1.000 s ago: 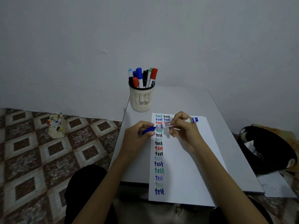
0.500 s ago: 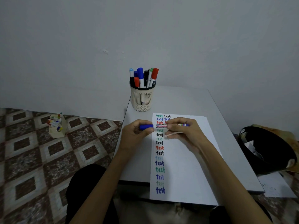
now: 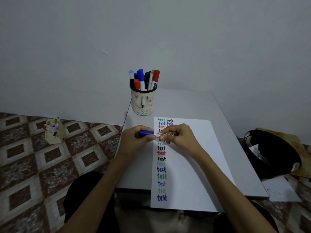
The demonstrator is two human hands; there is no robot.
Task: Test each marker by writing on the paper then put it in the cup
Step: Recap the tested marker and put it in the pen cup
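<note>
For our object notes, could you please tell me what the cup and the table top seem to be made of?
The cup looks like matte beige plastic: slotted, perforated wall under a dark rim. The table top looks like smooth grey laminate or painted board, with a thin dark edge; I cannot tell which.

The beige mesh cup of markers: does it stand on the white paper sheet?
No, the beige mesh cup stands on the grey table, beyond the white paper sheet's far edge.
</note>
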